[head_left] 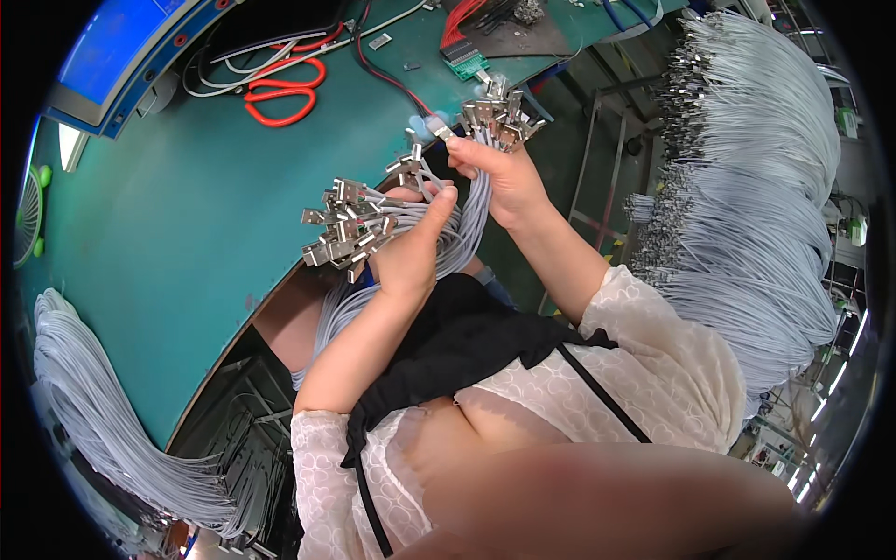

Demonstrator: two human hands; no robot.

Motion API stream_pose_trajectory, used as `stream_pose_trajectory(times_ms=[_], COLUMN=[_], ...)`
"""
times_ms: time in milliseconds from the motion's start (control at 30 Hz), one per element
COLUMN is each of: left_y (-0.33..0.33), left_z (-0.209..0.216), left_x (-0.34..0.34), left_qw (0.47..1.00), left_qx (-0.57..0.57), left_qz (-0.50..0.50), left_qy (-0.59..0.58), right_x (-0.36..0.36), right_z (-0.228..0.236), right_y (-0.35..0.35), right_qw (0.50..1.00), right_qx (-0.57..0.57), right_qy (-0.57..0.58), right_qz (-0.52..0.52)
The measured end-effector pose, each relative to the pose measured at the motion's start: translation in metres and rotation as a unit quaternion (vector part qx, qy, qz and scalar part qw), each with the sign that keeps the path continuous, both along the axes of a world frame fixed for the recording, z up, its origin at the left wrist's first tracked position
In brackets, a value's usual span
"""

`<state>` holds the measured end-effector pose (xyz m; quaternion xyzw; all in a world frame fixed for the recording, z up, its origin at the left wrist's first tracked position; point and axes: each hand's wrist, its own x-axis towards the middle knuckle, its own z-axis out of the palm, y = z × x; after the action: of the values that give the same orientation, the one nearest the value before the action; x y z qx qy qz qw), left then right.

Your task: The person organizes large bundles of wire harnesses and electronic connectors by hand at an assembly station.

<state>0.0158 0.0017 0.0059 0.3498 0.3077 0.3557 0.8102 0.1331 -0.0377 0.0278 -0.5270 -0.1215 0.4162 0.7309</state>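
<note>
My left hand (pixel 408 257) is closed around a bundle of grey cables with metal USB-type plugs (pixel 347 229) fanning out past the fingers on the left. Fingers wrapped, my right hand (pixel 509 182) grips a second bunch of grey cables (pixel 476 210), whose metal plugs (pixel 499 117) stick up above it. By the right thumb and forefinger is a single pale plug (pixel 439 129), close to a light-blue fixture (pixel 420 126) at the end of a red and black wire. Whether plug and fixture touch, I cannot tell. Both bunches hang over my lap at the table's edge.
On the green table (pixel 187 243) lie red-handled scissors (pixel 285 93), loose wires and a small green circuit board (pixel 467 63) with red leads. A blue-screened device (pixel 112 56) stands back left. Thick cable bundles hang at right (pixel 747 187) and lower left (pixel 93 392).
</note>
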Motion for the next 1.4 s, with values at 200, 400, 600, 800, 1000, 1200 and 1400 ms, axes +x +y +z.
stream_pose_trajectory(times_ms=[200, 400, 600, 800, 1000, 1200, 1400], left_y=[0.004, 0.005, 0.002, -0.002, -0.005, -0.004, 0.003], left_z=[0.01, 0.011, 0.013, 0.009, 0.005, -0.016, -0.008], left_x=[-0.001, -0.013, -0.02, -0.025, -0.024, -0.014, -0.012], left_qw=[0.999, 0.999, 0.998, 0.995, 0.987, 0.966, 0.988], left_qx=[-0.002, -0.031, 0.015, 0.05, 0.097, 0.154, 0.068], left_qz=[0.022, 0.01, -0.023, -0.053, -0.1, -0.191, -0.127], left_qy=[0.03, 0.03, 0.061, 0.064, 0.083, 0.08, 0.059], right_x=[0.001, -0.002, -0.002, 0.001, 0.007, -0.012, 0.005], right_z=[-0.001, 0.0, -0.004, -0.019, 0.003, 0.003, -0.014], right_y=[0.002, 0.005, 0.0, -0.021, -0.022, -0.017, -0.002], right_qw=[1.0, 0.999, 0.994, 0.997, 0.78, 0.97, 0.995], right_qx=[0.011, 0.039, 0.033, 0.024, -0.02, -0.024, 0.004], right_qy=[0.003, 0.026, 0.063, -0.063, -0.582, -0.227, -0.027], right_qz=[0.021, 0.014, 0.08, 0.044, -0.231, 0.081, 0.092])
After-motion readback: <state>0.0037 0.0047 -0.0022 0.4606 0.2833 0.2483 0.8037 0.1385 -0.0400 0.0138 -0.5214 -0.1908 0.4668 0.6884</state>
